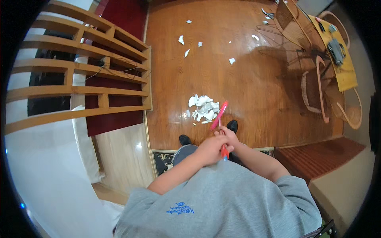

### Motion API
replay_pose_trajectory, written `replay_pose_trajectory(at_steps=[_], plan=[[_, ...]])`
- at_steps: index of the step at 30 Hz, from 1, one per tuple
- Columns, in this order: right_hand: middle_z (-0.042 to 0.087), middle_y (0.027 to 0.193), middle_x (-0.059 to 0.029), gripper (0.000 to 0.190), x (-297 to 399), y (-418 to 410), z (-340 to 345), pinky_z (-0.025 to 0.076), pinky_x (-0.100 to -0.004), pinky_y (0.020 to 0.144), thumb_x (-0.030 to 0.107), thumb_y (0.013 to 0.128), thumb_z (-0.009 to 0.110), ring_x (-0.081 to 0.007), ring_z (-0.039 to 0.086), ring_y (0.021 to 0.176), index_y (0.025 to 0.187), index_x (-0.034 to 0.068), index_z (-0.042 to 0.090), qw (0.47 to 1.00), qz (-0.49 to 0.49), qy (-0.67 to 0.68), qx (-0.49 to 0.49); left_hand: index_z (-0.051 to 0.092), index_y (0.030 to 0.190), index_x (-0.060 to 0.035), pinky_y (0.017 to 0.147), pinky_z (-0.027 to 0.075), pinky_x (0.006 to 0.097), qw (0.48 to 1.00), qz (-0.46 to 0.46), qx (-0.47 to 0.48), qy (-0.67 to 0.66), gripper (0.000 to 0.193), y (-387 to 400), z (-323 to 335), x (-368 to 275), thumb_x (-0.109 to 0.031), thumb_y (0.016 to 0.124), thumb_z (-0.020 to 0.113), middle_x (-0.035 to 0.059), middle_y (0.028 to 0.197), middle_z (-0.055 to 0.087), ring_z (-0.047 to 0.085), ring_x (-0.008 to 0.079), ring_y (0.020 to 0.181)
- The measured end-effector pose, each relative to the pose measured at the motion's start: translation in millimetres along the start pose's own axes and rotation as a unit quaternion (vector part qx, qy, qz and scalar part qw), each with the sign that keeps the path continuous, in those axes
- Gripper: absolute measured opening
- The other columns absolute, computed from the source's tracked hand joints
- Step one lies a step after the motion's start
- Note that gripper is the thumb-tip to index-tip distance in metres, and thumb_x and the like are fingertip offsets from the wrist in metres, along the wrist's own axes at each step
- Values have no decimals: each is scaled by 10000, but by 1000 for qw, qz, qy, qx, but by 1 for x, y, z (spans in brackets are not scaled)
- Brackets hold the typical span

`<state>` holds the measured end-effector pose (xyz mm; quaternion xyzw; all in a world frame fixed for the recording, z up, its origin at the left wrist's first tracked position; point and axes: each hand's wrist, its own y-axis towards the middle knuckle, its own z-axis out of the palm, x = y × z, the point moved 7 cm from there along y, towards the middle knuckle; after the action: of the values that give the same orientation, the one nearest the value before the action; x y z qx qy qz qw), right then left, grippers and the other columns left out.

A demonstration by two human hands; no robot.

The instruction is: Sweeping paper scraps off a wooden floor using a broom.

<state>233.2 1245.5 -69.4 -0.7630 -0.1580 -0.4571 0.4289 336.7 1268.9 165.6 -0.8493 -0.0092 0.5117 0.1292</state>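
Both my hands grip the red handle of a broom with a pink head. My left hand is closed around the handle near its end, close to my shirt. My right hand holds it just beyond, nearer the head. The broom head rests at the right edge of a heap of crumpled white paper scraps on the wooden floor. Several more white scraps lie scattered farther off. The bristles are too small to make out.
A slatted wooden frame stands at the left. Curved chairs and a yellow-topped table bearing a grey bag stand at the right. A grey round container is by my feet, and a brown ribbed ledge lies at the lower right.
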Motion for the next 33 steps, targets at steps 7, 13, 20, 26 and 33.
replay_pose_trajectory(at_steps=[7,13,20,26,33], plan=[[739,983,-226,475,19,-11,-53,571,-485,817,413,937,740,-404,730,935,1212,32,668,990,-37,-136,28,639,1003,-58,798,552,441,994,-97,51,-5,214,10,21,-32,-230,957,757,165,963,682,682,377,916],[716,894,-269,433,12,10,-32,562,-519,754,446,934,729,-454,720,879,1000,34,614,974,-108,-165,107,685,1032,-34,861,561,415,989,-103,-88,-56,159,13,19,-9,-172,975,738,179,1013,717,701,363,959],[721,955,-256,435,42,18,-52,550,-516,798,416,947,728,-441,707,935,1086,17,627,983,-91,-128,99,667,992,-46,793,554,415,994,-61,-85,-8,157,22,15,-39,-167,947,758,153,930,693,688,357,895],[689,1021,-195,409,118,-28,-123,549,-461,873,440,959,711,-401,674,1049,1233,140,660,974,-65,-214,32,615,899,-69,719,526,440,984,48,-171,-35,225,18,-18,-110,-223,921,777,120,841,647,652,355,794],[700,1025,-195,357,104,23,-156,550,-472,862,359,901,728,-389,684,998,1151,109,676,943,-162,-285,59,654,961,-59,705,506,453,958,40,-228,-168,212,53,-4,-51,-252,971,742,168,855,653,651,375,789]])
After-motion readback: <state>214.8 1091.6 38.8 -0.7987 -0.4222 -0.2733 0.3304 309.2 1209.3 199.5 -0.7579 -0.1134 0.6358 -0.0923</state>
